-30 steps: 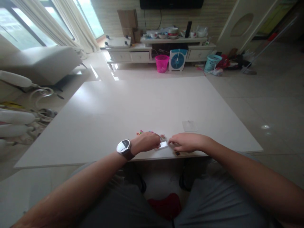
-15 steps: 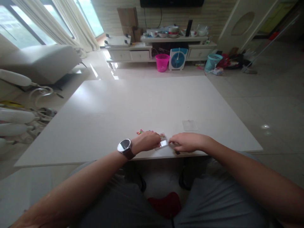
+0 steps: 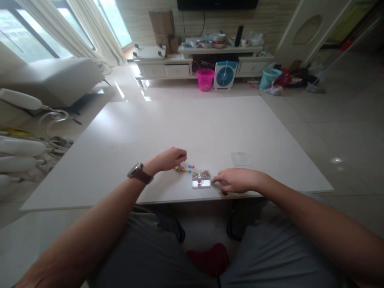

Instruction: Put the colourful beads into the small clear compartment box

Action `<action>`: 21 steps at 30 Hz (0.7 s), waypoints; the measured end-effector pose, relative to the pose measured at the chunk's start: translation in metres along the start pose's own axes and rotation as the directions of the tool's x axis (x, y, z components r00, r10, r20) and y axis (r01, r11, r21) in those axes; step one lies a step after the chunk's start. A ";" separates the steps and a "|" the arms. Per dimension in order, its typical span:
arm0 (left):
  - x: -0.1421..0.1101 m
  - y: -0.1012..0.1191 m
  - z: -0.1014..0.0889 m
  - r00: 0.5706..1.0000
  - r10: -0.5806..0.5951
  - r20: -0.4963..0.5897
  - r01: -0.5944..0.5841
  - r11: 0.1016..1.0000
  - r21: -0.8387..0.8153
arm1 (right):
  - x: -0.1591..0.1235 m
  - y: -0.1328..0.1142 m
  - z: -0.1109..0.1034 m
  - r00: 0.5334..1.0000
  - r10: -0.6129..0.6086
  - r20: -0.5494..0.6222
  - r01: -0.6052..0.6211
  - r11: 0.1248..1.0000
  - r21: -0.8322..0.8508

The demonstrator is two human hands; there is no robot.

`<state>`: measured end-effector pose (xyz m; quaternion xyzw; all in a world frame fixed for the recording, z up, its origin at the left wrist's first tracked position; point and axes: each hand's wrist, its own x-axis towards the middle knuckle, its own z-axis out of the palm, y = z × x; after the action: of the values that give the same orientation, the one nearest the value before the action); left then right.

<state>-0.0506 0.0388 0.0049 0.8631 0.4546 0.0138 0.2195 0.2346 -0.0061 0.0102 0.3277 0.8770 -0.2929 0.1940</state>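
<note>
A small clear divided box [image 3: 201,179] lies near the table's front edge. Its two far compartments hold small metallic-looking bits, and some pink pieces sit in the near left one. Just left of it is a pile of small colourful pieces [image 3: 180,169], with several blue and pink ones scattered beside it. Over the pile, my left hand [image 3: 172,158], wearing a wristwatch [image 3: 139,172], has its fingers curled together; whatever is between them is hidden. My right hand [image 3: 237,180] rests with fingers apart, the index fingertip at the box's right side.
A clear square lid [image 3: 240,159] lies on the white table [image 3: 168,124] beyond my right hand. Some small dark bits [image 3: 224,193] are under that hand by the table edge. Across the floor stand a pink basket [image 3: 205,80] and a blue fan [image 3: 225,75].
My left hand has moved left and away from the box to the colourful pile, uncovering the box. The box now sits straighter. My right hand has stayed almost in place.
</note>
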 end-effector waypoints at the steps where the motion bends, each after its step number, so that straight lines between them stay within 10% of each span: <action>1: 0.000 -0.008 -0.001 1.000 -0.029 -0.005 0.029 1.000 -0.008 | 0.000 0.001 0.000 1.000 -0.014 -0.002 0.014 1.000 0.005; 21: 0.013 -0.031 0.028 0.991 -0.020 0.134 0.023 0.999 -0.023 | 0.002 0.003 0.002 1.000 -0.009 -0.012 0.009 1.000 0.001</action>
<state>-0.0613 0.0536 -0.0353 0.8544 0.4479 -0.0407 0.2602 0.2361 -0.0047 0.0063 0.3257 0.8795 -0.2921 0.1872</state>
